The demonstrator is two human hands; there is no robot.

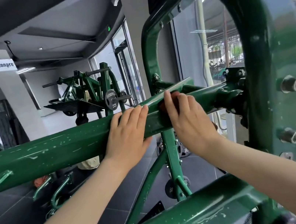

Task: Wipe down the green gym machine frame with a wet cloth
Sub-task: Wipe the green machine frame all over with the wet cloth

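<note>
A thick green frame bar (52, 148) of the gym machine runs across the view from the left edge to a bolted joint on the right. My left hand (127, 132) rests flat on top of this bar, fingers straight and together. My right hand (186, 117) presses a reddish-brown cloth (164, 107) against the bar just right of the left hand, fingers spread over it. Most of the cloth is hidden under that hand. White flecks and scratches mark the bar's paint.
A curved green upright (269, 53) with protruding bolts (292, 84) stands close on the right. A second green bar (180, 221) crosses below my arms. Another green machine with a 10 kg plate (111, 100) stands further back by the glass wall.
</note>
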